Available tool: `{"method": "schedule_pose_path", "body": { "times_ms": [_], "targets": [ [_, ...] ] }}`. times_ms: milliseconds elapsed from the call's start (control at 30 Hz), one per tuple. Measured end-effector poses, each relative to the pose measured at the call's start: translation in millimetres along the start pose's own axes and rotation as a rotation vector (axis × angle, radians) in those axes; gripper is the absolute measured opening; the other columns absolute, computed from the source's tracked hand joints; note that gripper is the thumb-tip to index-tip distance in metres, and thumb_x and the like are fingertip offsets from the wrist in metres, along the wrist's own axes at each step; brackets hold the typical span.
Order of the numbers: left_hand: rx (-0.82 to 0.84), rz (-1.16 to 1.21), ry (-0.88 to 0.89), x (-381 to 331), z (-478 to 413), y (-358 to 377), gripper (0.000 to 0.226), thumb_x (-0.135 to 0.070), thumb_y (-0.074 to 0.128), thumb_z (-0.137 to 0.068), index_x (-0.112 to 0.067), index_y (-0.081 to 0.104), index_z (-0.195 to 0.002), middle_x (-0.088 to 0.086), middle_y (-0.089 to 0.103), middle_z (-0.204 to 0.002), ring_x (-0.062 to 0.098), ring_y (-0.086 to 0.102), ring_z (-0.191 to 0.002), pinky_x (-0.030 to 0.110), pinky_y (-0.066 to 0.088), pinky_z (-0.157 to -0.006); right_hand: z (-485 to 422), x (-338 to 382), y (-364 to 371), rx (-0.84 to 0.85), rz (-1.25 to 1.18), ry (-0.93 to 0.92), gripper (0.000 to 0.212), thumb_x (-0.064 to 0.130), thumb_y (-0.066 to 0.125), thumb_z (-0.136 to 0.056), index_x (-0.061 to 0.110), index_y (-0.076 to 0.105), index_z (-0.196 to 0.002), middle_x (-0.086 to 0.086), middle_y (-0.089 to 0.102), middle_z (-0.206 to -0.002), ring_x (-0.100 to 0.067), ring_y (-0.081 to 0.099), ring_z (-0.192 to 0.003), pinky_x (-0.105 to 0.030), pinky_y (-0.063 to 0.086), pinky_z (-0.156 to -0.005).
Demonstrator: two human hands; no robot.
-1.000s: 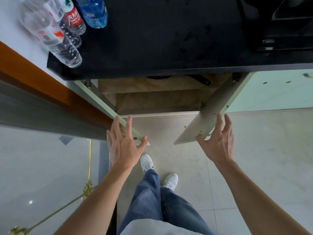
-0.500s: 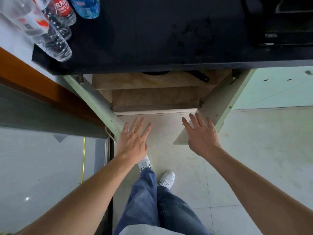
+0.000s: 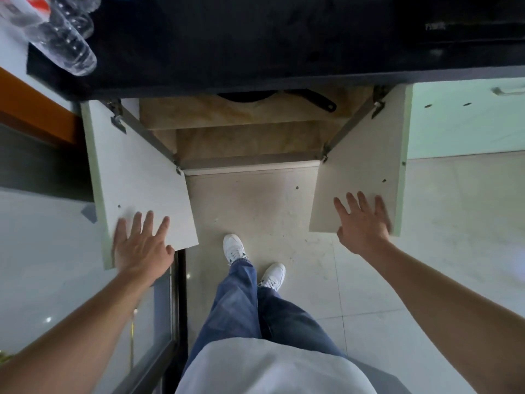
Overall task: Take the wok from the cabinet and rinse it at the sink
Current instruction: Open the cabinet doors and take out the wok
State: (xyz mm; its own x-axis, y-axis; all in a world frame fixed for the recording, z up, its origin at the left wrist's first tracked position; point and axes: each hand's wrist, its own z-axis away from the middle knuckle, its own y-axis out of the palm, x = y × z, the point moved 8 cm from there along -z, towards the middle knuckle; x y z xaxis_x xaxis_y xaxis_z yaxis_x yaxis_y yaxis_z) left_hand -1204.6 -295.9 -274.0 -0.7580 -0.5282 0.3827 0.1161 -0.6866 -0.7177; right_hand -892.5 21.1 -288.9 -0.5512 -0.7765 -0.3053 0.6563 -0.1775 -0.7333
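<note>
The cabinet under the black counter stands with both doors swung wide. On its upper shelf [image 3: 255,116] lies the dark wok [image 3: 245,96], mostly hidden by the counter edge, its black handle [image 3: 315,99] pointing right. My left hand [image 3: 140,245] lies flat with spread fingers against the lower inside of the left door [image 3: 136,172]. My right hand [image 3: 363,223] presses with straight fingers on the lower inside of the right door [image 3: 360,155]. Both hands hold nothing. No sink is in view.
Several clear plastic bottles [image 3: 62,38] lie on the black counter [image 3: 241,44] at top left. A closed pale green cabinet front [image 3: 466,120] is to the right. A glass panel with dark frame [image 3: 167,308] stands at left. My feet in white shoes [image 3: 235,248] stand on the tiled floor.
Both hands moved apart and outward, pushing the two cabinet doors from half open to wide open. The view dropped closer, and the wok's rim and handle now show on the shelf.
</note>
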Motion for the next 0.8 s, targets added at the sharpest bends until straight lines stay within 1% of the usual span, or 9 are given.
{"method": "schedule_pose_path", "body": {
  "times_ms": [100, 167, 267, 367, 467, 567, 633, 700, 800],
  "targets": [
    [0.016, -0.071, -0.016, 8.0, 2.0, 9.6, 0.070, -0.054, 0.026, -0.095, -0.030, 0.007, -0.157, 0.005, 0.012, -0.166, 0.028, 0.008, -0.152, 0.049, -0.004, -0.120, 4.1, -13.5, 14.9, 0.036, 0.050, 0.018, 0.073, 0.043, 0.037, -0.099, 0.025, 0.004, -0.161, -0.009, 0.008, -0.170, -0.032, 0.006, -0.156, -0.058, -0.002, -0.122],
    [0.046, -0.065, -0.045, 13.4, -0.9, 14.4, 0.070, -0.054, 0.027, -0.094, -0.030, 0.006, -0.157, 0.006, 0.012, -0.166, 0.029, 0.007, -0.152, 0.050, -0.004, -0.120, 5.4, -23.0, 21.6, 0.045, 0.072, 0.031, 0.072, 0.044, 0.037, -0.099, 0.025, 0.005, -0.161, -0.009, 0.009, -0.170, -0.032, 0.006, -0.156, -0.056, -0.003, -0.122],
    [0.112, 0.024, -0.102, 16.9, -5.1, 21.3, 0.071, -0.052, 0.029, -0.095, -0.031, 0.002, -0.157, 0.005, 0.006, -0.166, 0.026, 0.003, -0.152, 0.056, -0.002, -0.118, 4.8, -33.4, 28.7, 0.080, 0.067, 0.068, 0.073, 0.042, 0.039, -0.099, 0.025, 0.004, -0.161, -0.008, 0.009, -0.170, -0.033, 0.006, -0.156, -0.059, -0.001, -0.122],
    [0.107, 0.079, -0.097, 6.2, -3.1, 19.9, 0.071, -0.051, 0.031, -0.095, -0.031, 0.002, -0.157, 0.004, 0.006, -0.166, 0.025, 0.003, -0.153, 0.057, 0.003, -0.118, 1.4, -28.5, 25.7, 0.085, 0.004, 0.080, 0.074, 0.040, 0.042, -0.098, 0.025, 0.006, -0.160, -0.009, 0.009, -0.169, -0.034, 0.006, -0.155, -0.064, 0.005, -0.120],
    [0.052, 0.138, -0.039, -13.9, -3.5, 7.3, 0.071, -0.050, 0.033, -0.095, -0.030, 0.005, -0.157, 0.004, 0.007, -0.167, 0.025, 0.004, -0.153, 0.054, 0.002, -0.120, -4.9, -13.4, 12.9, 0.035, -0.024, 0.039, 0.074, 0.042, 0.045, -0.097, 0.025, 0.011, -0.160, -0.010, 0.013, -0.168, -0.034, 0.009, -0.155, -0.063, 0.007, -0.121],
    [-0.018, 0.216, 0.018, -36.3, -10.5, -15.1, 0.070, -0.047, 0.037, -0.095, -0.028, 0.010, -0.157, 0.002, 0.012, -0.166, 0.024, 0.009, -0.153, 0.052, 0.007, -0.121, -13.0, -2.5, -1.4, -0.003, -0.081, 0.020, 0.073, 0.043, 0.045, -0.097, 0.025, 0.012, -0.159, -0.010, 0.014, -0.167, -0.033, 0.010, -0.155, -0.061, 0.008, -0.122],
    [-0.107, 0.306, 0.034, -49.9, -16.9, -38.1, 0.068, -0.047, 0.040, -0.095, -0.025, 0.020, -0.156, 0.001, 0.025, -0.163, 0.024, 0.022, -0.150, 0.049, 0.016, -0.121, -19.3, 2.9, -11.4, -0.032, -0.118, 0.015, 0.073, 0.044, 0.045, -0.097, 0.025, 0.012, -0.159, -0.010, 0.014, -0.167, -0.032, 0.011, -0.155, -0.060, 0.009, -0.122],
    [-0.226, 0.406, 0.046, -61.8, -26.2, -65.0, 0.066, -0.049, 0.043, -0.094, -0.020, 0.032, -0.152, 0.003, 0.042, -0.155, 0.026, 0.037, -0.143, 0.047, 0.027, -0.119, -28.9, 5.6, -23.9, -0.070, -0.193, 0.020, 0.073, 0.045, 0.045, -0.098, 0.026, 0.010, -0.160, -0.008, 0.014, -0.168, -0.030, 0.010, -0.155, -0.058, 0.008, -0.123],
    [-0.335, 0.484, 0.118, -85.2, -47.7, -98.3, 0.064, -0.050, 0.044, -0.093, -0.017, 0.039, -0.148, 0.004, 0.052, -0.147, 0.026, 0.048, -0.134, 0.045, 0.036, -0.114, -48.2, -0.3, -47.6, -0.151, -0.368, 0.081, 0.074, 0.048, 0.046, -0.099, 0.025, 0.011, -0.160, -0.005, 0.018, -0.167, -0.027, 0.013, -0.155, -0.054, 0.009, -0.125]
  ]
}}
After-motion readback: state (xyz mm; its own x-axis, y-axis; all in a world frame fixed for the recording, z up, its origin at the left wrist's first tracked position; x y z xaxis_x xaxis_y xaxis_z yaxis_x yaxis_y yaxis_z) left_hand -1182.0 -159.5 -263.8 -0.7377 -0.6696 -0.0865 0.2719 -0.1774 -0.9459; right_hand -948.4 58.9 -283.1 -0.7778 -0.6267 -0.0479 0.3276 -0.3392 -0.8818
